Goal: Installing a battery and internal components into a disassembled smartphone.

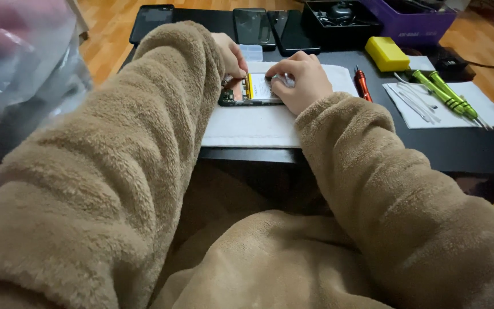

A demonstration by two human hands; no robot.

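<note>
An opened phone with its battery and green board showing lies on a white cloth on a black table. My left hand pinches at the phone's left end, fingers bent down onto the board. Curled over the phone's right end, my right hand presses on it with its fingertips. Both arms are in fuzzy tan sleeves. What my fingers grip is hidden.
A red screwdriver lies right of the cloth. Green screwdrivers and tweezers rest on white paper. A yellow block, purple box, black tray, dark phones and a small clear box sit behind. Clear plastic is at left.
</note>
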